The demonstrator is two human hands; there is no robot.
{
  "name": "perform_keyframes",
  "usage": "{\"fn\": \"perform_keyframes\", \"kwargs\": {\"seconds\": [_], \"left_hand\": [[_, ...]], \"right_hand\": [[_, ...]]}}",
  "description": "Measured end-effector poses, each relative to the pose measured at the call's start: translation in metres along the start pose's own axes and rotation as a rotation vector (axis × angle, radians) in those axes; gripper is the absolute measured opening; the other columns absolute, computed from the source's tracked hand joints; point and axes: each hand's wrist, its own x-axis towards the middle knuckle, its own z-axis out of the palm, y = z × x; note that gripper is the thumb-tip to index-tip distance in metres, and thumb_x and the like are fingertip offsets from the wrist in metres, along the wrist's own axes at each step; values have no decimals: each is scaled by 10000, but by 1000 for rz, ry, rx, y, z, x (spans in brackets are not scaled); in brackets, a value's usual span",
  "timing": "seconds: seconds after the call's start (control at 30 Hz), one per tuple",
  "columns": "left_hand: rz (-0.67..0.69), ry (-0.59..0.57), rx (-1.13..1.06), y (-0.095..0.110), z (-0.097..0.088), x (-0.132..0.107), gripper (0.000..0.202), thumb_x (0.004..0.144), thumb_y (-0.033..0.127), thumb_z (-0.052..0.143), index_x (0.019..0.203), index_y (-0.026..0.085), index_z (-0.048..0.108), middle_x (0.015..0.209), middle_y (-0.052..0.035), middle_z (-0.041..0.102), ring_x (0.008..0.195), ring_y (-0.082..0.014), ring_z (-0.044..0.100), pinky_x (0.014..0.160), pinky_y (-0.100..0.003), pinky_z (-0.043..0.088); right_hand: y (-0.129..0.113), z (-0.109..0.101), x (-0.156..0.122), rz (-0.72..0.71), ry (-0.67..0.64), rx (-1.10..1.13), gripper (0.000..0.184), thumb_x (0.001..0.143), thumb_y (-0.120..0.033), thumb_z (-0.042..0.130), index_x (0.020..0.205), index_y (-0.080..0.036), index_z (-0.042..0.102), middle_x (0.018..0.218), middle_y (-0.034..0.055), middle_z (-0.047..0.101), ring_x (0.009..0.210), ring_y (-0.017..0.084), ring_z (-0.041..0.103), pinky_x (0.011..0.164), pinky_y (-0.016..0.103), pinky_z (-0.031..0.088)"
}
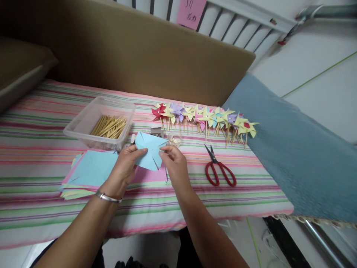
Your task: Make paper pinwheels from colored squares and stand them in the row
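A light blue paper square [150,149], slit inward from its corners, is held up over the table between both hands. My left hand [129,162] pinches its left side, thumb lying on top near the middle. With thumb and fingertips, my right hand [175,162] grips the right edge. Below it lies a pink sheet [149,175], partly covered by the blue paper and my hands. A stack of coloured paper [93,169], blue on top, sits left of my left wrist. Red-handled scissors [219,167] rest with blades parted, right of my right hand.
A clear plastic box [83,126] holds thin wooden sticks [108,126]. Beyond my hands stand a small grey box [157,131] and a round clear container [175,139] of small parts. Finished paper pinwheels [206,115] lie in a row along a brown board [139,56].
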Motion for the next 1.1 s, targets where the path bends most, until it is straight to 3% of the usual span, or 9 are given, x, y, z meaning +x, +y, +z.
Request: {"fn": "perform_keyframes", "kwargs": {"seconds": [0.2,0.47,0.7,1.1], "left_hand": [[11,-11,-2,-4,2,-2,210,523,188,824,686,132,703,575,11,671,506,-99,579,538,-211,443],[22,-21,29,-10,5,-3,260,535,209,817,748,117,699,654,-8,706,556,-111,600,589,-230,467],[34,-29,63,-12,7,-5,262,537,236,820,751,129,712,667,-14,709,565,-120,600,615,-249,459],[6,-90,67,-17,6,-4,268,524,187,824,764,133,716,741,-31,734,646,-138,631,671,-262,473]], "right_hand": [[4,9,-3,62,-25,-4,215,669,-318,695,859,-218,688,846,20,679,793,188,599,649,282,467],[9,8,2,167,-32,259,162,629,-302,747,729,-199,672,676,-23,604,621,126,536,572,243,424],[4,12,0,277,-26,252,218,585,-317,764,717,-182,655,562,-46,558,515,100,483,506,229,380],[2,11,0,236,18,212,172,599,-291,731,618,-171,609,488,-65,487,470,82,407,467,220,308]]}}
